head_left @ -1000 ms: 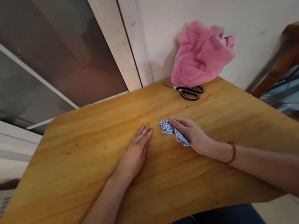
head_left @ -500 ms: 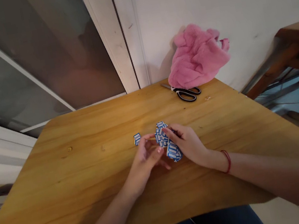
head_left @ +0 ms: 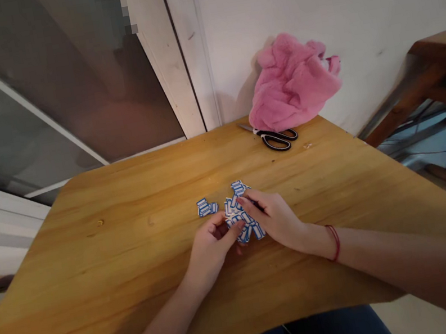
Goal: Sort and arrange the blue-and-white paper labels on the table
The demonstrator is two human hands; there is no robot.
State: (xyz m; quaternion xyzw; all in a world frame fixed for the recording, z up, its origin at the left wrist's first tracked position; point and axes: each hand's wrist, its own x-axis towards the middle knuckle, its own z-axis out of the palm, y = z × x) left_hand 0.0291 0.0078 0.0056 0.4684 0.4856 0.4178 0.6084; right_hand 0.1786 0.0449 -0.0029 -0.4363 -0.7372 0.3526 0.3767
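Between my hands is a loose bunch of small white paper labels point(head_left: 237, 222) with blue borders, fanned out and overlapping. My left hand point(head_left: 212, 244) pinches their left side, thumb on top and fingers beneath. From the right, my right hand point(head_left: 276, 215) grips the same bunch, thumb over its upper part. More labels point(head_left: 238, 187) of this kind show just beyond my right fingertips; whether these are held or lie on the table I cannot tell. A small separate group of labels point(head_left: 206, 207) lies on the table past my left fingers. Any print on them is too small to read.
The wooden table point(head_left: 127, 206) has scissors point(head_left: 273, 138) with black handles at its far side, partly against a crumpled pink cloth point(head_left: 292, 84) by the wall. A tiny yellowish bit point(head_left: 100, 223) lies at the left. Glass door panels point(head_left: 82, 71) stand behind.
The left thumb has come down onto the bunch, which is now spread wider between both hands. The separate group beyond the left hand shows more labels than before.
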